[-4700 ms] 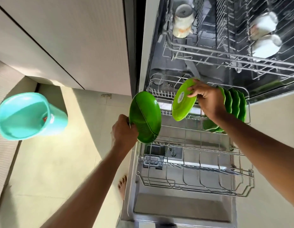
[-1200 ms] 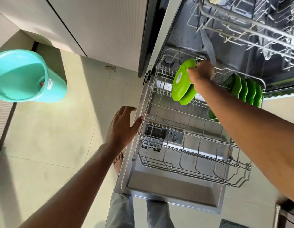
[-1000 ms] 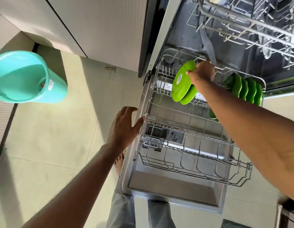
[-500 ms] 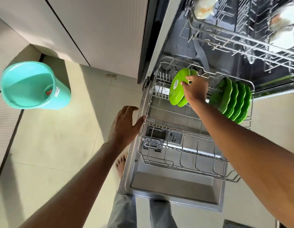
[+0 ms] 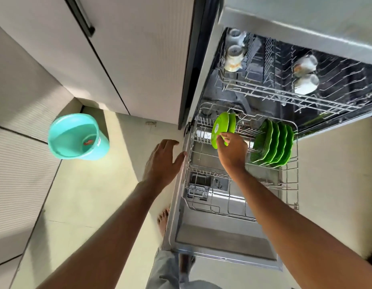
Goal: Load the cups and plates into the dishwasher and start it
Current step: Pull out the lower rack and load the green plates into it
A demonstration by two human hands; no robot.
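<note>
Green round plates number 2; white cups above, 4.

Lime-green plates, turquoise bucket, whitish, possibly orange-marked cups

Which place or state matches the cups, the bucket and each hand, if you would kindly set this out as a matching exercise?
1. cups
2. bucket
3. right hand
4. left hand

A. on the floor
B. pinching the light green plates
C. in the upper rack
D. open, at the lower rack's left edge

Pairs: 1-C, 2-A, 3-B, 4-D.
</note>
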